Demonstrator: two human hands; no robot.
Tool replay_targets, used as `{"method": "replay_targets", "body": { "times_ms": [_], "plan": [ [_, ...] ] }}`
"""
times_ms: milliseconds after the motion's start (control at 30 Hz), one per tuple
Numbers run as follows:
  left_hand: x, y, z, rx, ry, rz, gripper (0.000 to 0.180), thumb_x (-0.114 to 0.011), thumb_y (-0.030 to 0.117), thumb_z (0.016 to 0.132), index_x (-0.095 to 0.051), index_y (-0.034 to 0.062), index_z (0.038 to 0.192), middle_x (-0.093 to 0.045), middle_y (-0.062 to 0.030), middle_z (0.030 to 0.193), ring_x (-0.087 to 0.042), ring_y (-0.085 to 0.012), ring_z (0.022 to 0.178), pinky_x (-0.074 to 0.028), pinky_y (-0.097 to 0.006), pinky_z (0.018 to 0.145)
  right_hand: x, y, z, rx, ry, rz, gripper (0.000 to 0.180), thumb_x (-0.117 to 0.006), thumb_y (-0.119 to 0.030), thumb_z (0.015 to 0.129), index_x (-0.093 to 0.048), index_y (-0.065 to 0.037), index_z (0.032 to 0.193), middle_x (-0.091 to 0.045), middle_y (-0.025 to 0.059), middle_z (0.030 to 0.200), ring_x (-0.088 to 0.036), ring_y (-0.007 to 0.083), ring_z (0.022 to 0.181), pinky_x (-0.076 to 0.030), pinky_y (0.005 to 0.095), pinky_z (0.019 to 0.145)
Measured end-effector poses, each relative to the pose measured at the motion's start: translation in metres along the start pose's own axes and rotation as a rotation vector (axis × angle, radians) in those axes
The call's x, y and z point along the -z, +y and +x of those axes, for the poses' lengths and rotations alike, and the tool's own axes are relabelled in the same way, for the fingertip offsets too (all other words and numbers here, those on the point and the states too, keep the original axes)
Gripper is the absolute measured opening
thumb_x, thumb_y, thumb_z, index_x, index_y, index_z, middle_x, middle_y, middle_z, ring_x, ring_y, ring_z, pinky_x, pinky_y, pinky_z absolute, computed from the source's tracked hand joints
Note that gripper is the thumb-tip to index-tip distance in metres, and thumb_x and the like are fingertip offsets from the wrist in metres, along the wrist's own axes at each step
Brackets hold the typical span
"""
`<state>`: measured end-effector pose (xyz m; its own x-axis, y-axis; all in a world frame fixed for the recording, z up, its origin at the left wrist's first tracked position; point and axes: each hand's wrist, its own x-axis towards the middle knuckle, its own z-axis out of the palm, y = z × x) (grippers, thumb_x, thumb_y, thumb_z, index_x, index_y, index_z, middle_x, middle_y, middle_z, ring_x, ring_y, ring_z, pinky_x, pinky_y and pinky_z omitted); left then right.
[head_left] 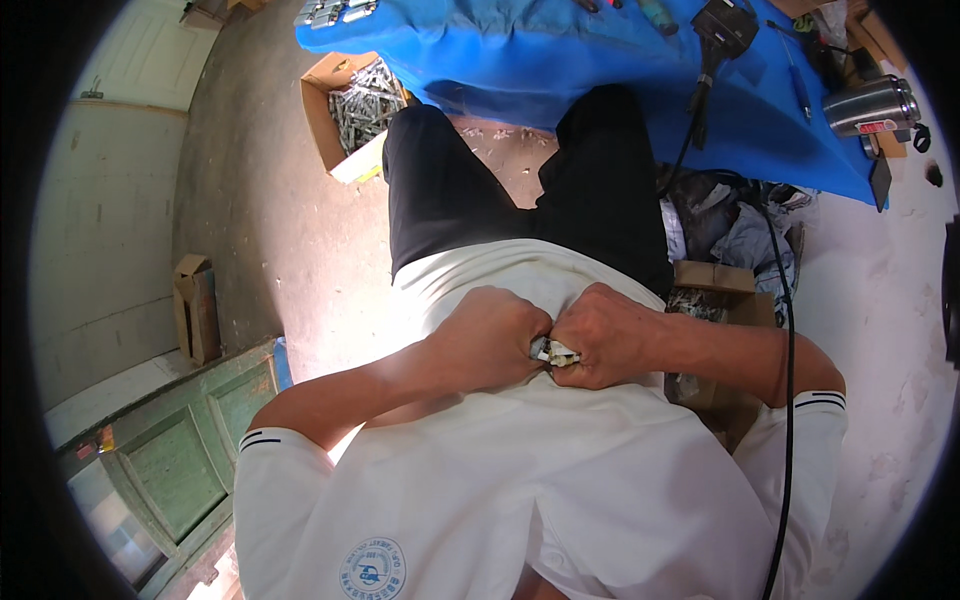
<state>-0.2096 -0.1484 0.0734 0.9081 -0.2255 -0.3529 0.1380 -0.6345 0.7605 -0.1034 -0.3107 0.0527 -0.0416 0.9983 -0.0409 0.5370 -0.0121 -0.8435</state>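
My left hand and my right hand meet in front of my belly, knuckles nearly touching. Both are closed in fists around a small crumpled whitish piece that pokes out between them. Most of it is hidden inside the fingers, so I cannot make out its kind. My forearms come in from both sides, held low over my white shirt.
Ahead, a blue-covered table carries a black device with a cable, a screwdriver and a steel flask. An open carton of metal parts stands on the floor. A black cable hangs at right.
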Motion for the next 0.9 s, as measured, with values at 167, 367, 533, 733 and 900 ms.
{"method": "replay_targets", "body": {
  "times_ms": [167, 367, 533, 733, 900],
  "plan": [
    [-0.004, -0.004, -0.001, -0.035, -0.025, -0.023, 0.012, -0.068, 0.017, 0.066, -0.065, 0.0054, 0.068, -0.06, -0.0159, 0.064, -0.057, -0.0376, 0.064, -0.045, -0.043, 0.058, -0.005, 0.005, -0.002, 0.045, -0.004, 0.003, 0.026, -0.071, -0.019, 0.065, -0.057, 0.0, 0.056, -0.054, 0.018, 0.052, -0.057, 0.0369, 0.053, -0.047, 0.0409, 0.054],
    [-0.005, -0.005, 0.003, -0.079, -0.06, -0.039, 0.013, -0.07, 0.014, 0.063, -0.063, 0.0031, 0.066, -0.059, -0.0167, 0.064, -0.057, -0.0377, 0.062, -0.044, -0.042, 0.057, -0.007, 0.007, -0.004, 0.11, 0.015, 0.044, 0.023, -0.071, -0.016, 0.064, -0.056, -0.002, 0.055, -0.053, 0.0155, 0.052, -0.055, 0.0352, 0.052, -0.046, 0.0401, 0.051],
    [-0.006, -0.002, 0.005, -0.058, -0.077, -0.053, 0.018, -0.074, 0.009, 0.06, -0.059, -0.0014, 0.064, -0.059, -0.0191, 0.065, -0.056, -0.0383, 0.061, -0.044, -0.041, 0.057, -0.005, 0.011, -0.004, 0.157, 0.0, 0.077, 0.021, -0.071, -0.013, 0.063, -0.054, -0.005, 0.054, -0.053, 0.014, 0.053, -0.054, 0.0348, 0.051, -0.044, 0.0394, 0.049],
    [-0.004, -0.002, 0.005, -0.103, -0.07, -0.086, 0.018, -0.074, 0.01, 0.061, -0.06, -0.0014, 0.064, -0.058, -0.0198, 0.064, -0.056, -0.0378, 0.06, -0.044, -0.041, 0.057, -0.002, 0.015, -0.001, 0.188, -0.05, 0.109, 0.021, -0.07, -0.012, 0.063, -0.053, -0.005, 0.054, -0.052, 0.0136, 0.053, -0.053, 0.0347, 0.051, -0.043, 0.0393, 0.049],
    [0.001, -0.003, 0.008, -0.097, -0.125, -0.146, 0.017, -0.072, 0.011, 0.065, -0.061, -0.0019, 0.066, -0.059, -0.0187, 0.063, -0.057, -0.034, 0.058, -0.045, -0.038, 0.056, -0.002, 0.015, 0.0, 0.14, -0.09, 0.188, 0.019, -0.068, -0.011, 0.064, -0.054, -0.002, 0.057, -0.053, 0.0159, 0.053, -0.053, 0.0362, 0.05, -0.044, 0.0396, 0.049]
  ]
}}
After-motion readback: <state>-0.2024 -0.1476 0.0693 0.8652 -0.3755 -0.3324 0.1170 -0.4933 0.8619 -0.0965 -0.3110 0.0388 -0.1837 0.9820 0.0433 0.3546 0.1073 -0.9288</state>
